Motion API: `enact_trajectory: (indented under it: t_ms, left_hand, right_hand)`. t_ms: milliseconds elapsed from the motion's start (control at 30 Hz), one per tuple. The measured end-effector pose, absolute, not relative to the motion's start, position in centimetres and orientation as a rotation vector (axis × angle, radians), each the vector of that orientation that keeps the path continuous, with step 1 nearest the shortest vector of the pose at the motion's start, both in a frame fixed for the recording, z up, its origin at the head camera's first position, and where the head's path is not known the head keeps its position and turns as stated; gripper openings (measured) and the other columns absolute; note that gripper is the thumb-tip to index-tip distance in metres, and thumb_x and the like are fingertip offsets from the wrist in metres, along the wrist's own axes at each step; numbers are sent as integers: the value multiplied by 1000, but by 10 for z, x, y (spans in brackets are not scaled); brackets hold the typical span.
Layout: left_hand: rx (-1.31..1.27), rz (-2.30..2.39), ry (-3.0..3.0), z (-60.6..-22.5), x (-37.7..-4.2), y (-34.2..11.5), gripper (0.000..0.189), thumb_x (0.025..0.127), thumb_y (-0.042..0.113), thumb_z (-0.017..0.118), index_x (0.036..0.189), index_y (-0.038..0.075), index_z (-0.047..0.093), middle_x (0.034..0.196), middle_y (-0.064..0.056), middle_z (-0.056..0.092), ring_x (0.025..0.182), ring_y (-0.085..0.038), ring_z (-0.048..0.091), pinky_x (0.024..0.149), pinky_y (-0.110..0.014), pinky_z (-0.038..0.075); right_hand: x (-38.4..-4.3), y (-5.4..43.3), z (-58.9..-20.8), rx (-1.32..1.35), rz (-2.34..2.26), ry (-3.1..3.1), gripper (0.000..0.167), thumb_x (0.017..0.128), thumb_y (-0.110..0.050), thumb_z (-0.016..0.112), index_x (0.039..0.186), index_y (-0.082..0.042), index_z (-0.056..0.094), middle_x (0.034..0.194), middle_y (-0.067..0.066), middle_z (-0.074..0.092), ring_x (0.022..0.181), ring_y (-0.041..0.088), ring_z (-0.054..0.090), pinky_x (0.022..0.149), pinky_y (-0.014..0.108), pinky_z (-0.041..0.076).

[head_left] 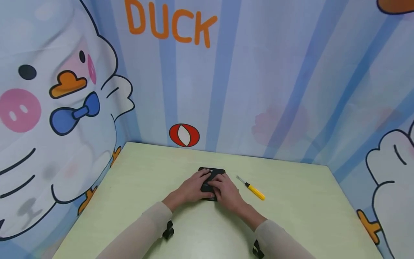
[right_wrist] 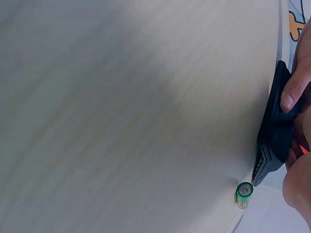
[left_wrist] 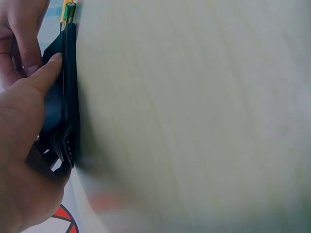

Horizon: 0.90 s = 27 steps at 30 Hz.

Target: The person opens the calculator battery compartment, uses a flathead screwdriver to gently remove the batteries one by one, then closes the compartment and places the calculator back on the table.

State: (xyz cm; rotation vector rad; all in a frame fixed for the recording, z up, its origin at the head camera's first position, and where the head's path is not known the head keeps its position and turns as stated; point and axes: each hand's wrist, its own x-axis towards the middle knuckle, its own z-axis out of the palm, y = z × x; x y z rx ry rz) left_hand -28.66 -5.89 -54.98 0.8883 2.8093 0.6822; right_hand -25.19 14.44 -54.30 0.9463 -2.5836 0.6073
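A flat, black, rectangular device (head_left: 206,187) lies on the table under both hands; its exact kind is not clear. My left hand (head_left: 193,187) holds it along the left side, with the thumb (left_wrist: 46,73) on its upper face near one edge. From the right, my right hand (head_left: 228,193) grips it, bent fingers on the upper face and against the far side. What lies under those fingertips is hidden. A green battery (right_wrist: 244,195) lies close to the device's end, beside the right hand; the left wrist view also shows a green battery (left_wrist: 70,12) past the device.
A screwdriver (head_left: 255,191) with a yellow handle lies on the pale table (head_left: 307,208), right of the right hand. Behind the table hangs a blue-striped cloth (head_left: 194,90) with duck pictures, which also covers both sides.
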Motion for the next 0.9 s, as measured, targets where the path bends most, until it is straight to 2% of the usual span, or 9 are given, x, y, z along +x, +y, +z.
enact_trajectory:
  t_ms: [500,733,900]
  left_hand:
    - [907,448,2871,-537,-295,-58,91,96,64,69,163,9,43,169,-10,37,154,-30,37,117,-46,45]
    - [913,505,2889,-534,-293,-63,89,96,62,70,160,5,46,167,-13,37,153,-31,38,116,-46,46]
    - [845,513,2902,-533,-294,-69,94,95,66,68,162,7,43,169,-11,36,154,-29,36,119,-46,43]
  right_hand:
    - [-260,150,-535,927,771,-2643,19,100,-3,72,118,-3,77,120,10,67,113,30,60,105,50,52]
    - [-259,150,-535,818,805,-2699,20,102,-13,72,120,-6,76,121,9,65,116,29,60,106,49,51]
    - [-259,155,-533,702,868,-2743,29,101,-20,75,126,-6,74,126,11,65,120,31,60,107,52,51]
